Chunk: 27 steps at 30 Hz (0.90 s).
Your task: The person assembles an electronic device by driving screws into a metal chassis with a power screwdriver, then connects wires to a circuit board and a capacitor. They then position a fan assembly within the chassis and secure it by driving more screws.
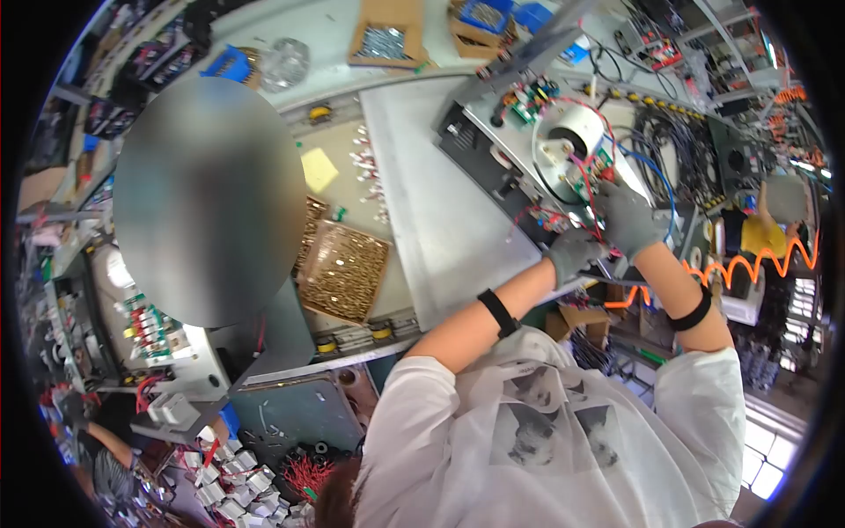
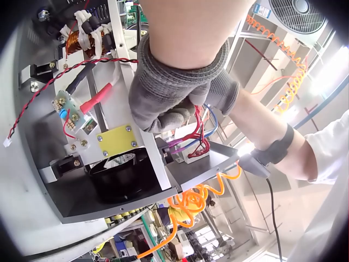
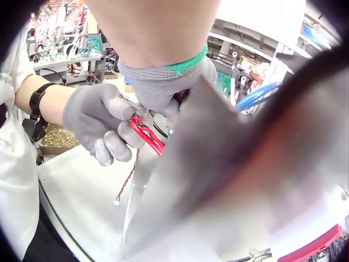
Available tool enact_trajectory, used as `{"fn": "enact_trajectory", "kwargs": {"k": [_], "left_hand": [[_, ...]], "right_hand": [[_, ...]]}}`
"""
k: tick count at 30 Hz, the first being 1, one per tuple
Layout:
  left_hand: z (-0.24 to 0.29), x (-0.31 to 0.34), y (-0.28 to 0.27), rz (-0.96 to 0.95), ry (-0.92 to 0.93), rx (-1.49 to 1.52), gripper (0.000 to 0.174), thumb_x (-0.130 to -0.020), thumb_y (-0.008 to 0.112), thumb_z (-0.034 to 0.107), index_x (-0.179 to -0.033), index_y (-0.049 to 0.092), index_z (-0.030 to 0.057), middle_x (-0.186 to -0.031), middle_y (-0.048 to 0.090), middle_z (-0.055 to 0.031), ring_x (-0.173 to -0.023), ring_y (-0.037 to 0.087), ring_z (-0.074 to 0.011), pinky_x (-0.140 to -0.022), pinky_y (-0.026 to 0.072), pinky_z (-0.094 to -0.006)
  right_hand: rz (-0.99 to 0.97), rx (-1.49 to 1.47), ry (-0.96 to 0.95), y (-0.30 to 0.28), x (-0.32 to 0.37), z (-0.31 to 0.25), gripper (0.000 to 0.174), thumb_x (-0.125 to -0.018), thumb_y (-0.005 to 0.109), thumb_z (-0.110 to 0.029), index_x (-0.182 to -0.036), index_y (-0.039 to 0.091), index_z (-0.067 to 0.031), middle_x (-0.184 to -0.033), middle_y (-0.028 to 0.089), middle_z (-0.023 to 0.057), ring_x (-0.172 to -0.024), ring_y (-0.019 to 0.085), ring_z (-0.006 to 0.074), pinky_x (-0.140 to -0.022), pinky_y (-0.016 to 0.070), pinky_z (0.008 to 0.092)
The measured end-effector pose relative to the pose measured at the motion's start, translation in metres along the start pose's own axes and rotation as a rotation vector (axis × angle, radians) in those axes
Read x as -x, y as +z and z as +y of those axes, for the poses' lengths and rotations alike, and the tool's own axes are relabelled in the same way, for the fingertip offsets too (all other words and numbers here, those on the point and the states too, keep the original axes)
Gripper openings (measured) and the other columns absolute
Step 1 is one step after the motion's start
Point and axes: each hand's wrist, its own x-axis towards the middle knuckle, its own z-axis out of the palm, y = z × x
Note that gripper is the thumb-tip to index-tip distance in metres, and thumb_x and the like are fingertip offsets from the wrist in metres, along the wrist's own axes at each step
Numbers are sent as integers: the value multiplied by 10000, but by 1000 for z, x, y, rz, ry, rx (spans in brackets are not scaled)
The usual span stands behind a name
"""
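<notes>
Both hands wear grey gloves and meet at the edge of an open metal chassis [image 1: 493, 167]. My left hand [image 1: 574, 253] [image 3: 101, 117] pinches a loop of red wires [image 3: 146, 134] between thumb and fingers. Against it, my right hand [image 1: 629, 220] [image 3: 163, 82] has its fingers curled round part of the wiring; its fingertips are mostly hidden. In the left wrist view, red and purple wires [image 2: 200, 134] run below the left hand [image 2: 163, 98] to a white connector block [image 2: 196, 156]. A white cylinder [image 1: 576, 130] stands inside the chassis.
A black fan [image 2: 122, 177] and a yellow plate [image 2: 118, 141] sit in the chassis. A twisted red-black lead [image 2: 41, 90] hangs over its side. Left of the metal sheet [image 1: 431, 202] lies a box of brass parts [image 1: 345, 271]. An orange coiled hose [image 1: 748, 268] hangs at right.
</notes>
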Motion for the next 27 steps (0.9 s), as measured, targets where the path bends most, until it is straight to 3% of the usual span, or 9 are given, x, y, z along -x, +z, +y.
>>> {"fn": "enact_trajectory", "kwargs": {"k": [2, 4, 6, 7, 9, 12, 13, 21, 27], "left_hand": [[-6, -10, -7, -24, 485, -891, 138, -811, 579, 182, -780, 659, 74, -660, 632, -15, -576, 612, -95, -537, 490, -265], [-34, -35, -7, -56, 221, -279, 142, -740, 625, 193, -758, 672, 60, -696, 661, -52, -584, 623, -120, -538, 507, -275], [-16, -28, 4, 136, -55, 0, 156, -691, 680, 160, -781, 665, 34, -667, 634, -61, -542, 591, -149, -471, 489, -309], [-15, -30, 2, 134, -71, 47, 144, -686, 679, 141, -778, 650, 34, -641, 611, -68, -535, 579, -160, -432, 462, -319], [-24, -45, 0, 132, -83, 81, 126, -695, 672, 145, -765, 629, 50, -592, 564, -49, -473, 525, -157, -392, 420, -319], [-2, -24, 5, 174, -128, 199, 95, -721, 652, 165, -757, 624, 82, -574, 547, -33, -454, 500, -143, -384, 385, -308], [3, -23, 2, 178, -156, 243, 98, -732, 644, 187, -752, 619, 94, -569, 546, -30, -450, 496, -136, -385, 371, -301], [11, -12, 5, 232, -150, 333, 196, -813, 535, 331, -738, 571, 154, -573, 539, -2, -411, 435, -115, -401, 326, -296], [-9, -34, -2, 288, -107, 313, 247, -854, 498, 363, -802, 604, 146, -636, 564, -27, -454, 464, -143, -420, 347, -325]], "right_hand": [[-42, 7, -25, -6, 1, -2, 184, -575, 645, -79, -758, 621, -64, -1002, 557, 108, -896, 564, 316, -706, 491, 405], [-148, 38, 22, -10, 0, 1, 150, -637, 621, -98, -779, 655, -64, -1052, 550, 122, -974, 545, 314, -766, 494, 395], [201, -128, -87, 16, 0, 18, 131, -693, 562, -78, -795, 639, -54, -1072, 549, 153, -962, 543, 338, -769, 471, 434], [-109, -352, 314, 25, -8, 25, 176, -690, 553, -80, -848, 620, -44, -1027, 564, 162, -949, 549, 342, -759, 461, 447], [142, -90, -22, 45, -3, 42, 79, -653, 576, -92, -700, 602, -35, -857, 592, 148, -765, 574, 332, -671, 465, 425], [307, -307, -83, 49, -5, 34, 33, -625, 573, -44, -612, 544, -33, -731, 575, 125, -729, 570, 332, -616, 451, 416], [130, -783, 175, 86, -19, 55, 58, -580, 597, -38, -632, 572, -49, -718, 571, 119, -731, 572, 328, -615, 448, 414], [18, 122, -270, 24, -10, 26, 122, -567, 723, -179, -621, 645, -104, -844, 598, 81, -850, 586, 283, -736, 470, 385], [-161, 262, -251, -2, 12, 30, 497, -612, 716, -268, -1087, 607, -168, -1154, 495, 142, -1046, 504, 335, -883, 425, 420]]}}
